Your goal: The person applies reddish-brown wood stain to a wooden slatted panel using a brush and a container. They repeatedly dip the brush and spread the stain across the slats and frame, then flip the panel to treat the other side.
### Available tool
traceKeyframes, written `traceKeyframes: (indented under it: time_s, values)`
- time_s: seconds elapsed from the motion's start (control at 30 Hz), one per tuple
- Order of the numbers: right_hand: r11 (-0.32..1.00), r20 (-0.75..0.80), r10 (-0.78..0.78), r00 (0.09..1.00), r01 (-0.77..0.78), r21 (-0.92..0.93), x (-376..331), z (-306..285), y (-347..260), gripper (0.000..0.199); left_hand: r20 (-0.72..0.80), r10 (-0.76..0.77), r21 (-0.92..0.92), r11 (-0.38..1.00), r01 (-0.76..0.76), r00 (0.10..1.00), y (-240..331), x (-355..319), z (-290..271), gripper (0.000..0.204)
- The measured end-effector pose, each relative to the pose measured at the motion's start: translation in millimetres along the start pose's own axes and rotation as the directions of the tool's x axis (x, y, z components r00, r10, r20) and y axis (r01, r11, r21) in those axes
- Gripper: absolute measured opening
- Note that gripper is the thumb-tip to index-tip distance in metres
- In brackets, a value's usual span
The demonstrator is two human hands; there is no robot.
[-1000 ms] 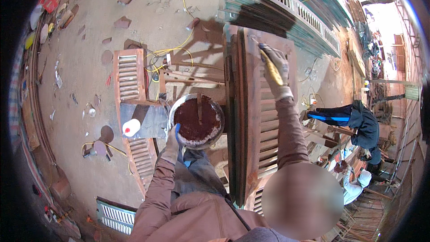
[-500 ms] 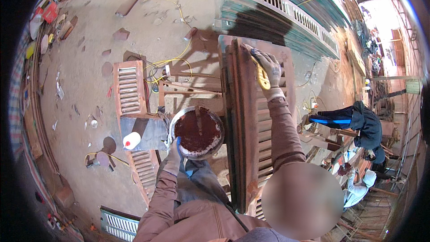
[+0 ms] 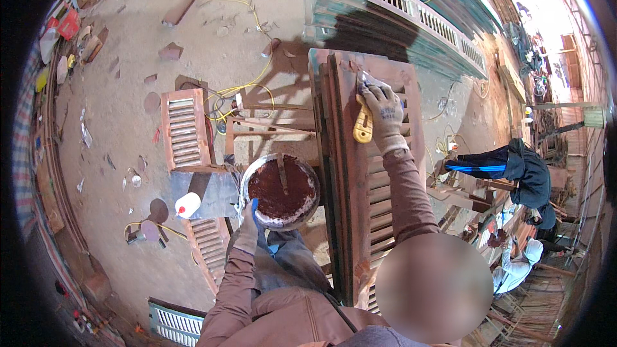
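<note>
My right hand (image 3: 384, 110), in a grey work glove, is closed on a yellow-handled scraper (image 3: 363, 122). Its blade end lies at the far end of a brown louvered shutter panel (image 3: 411, 115), against the solid frame beside the slats. The top panel rests on a stack of similar boards. My gloved left hand (image 3: 248, 228) grips the near-left rim of a round metal bowl (image 3: 313, 211). Dark red-brown paste (image 3: 295, 183) fills much of the bowl, and a flat stick (image 3: 282, 175) lies in it. Whitish residue coats the inner wall.
Left of the bowl, a white bottle (image 3: 188, 205) with a red cap lies on a grey board (image 3: 222, 193). Another louvered panel (image 3: 185, 130) and yellow cables (image 3: 263, 87) are beyond. Greenish panels (image 3: 385, 0) are stacked at the far right. Other people (image 3: 530, 167) work at right.
My right hand has shifted slightly nearer, and the scraper has turned so its handle points more toward me. The left hand still holds the bowl. The whole view has moved a little.
</note>
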State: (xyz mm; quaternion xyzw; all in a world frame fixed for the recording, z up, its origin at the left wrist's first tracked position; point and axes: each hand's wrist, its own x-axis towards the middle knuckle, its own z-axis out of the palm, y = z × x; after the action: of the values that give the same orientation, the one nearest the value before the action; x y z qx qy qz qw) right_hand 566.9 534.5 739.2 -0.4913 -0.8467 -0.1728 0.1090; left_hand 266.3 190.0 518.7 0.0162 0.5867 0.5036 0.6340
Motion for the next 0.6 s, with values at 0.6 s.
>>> traceKeyframes:
  time_s: [0.6]
  values:
    - [0.941, -0.037, 0.095, 0.995, -0.078, 0.330, 5, -19, 0, 0.033, 0.033, 0.057, 0.346, 0.936, -0.065, 0.998, 62, -44, 33, 0.041]
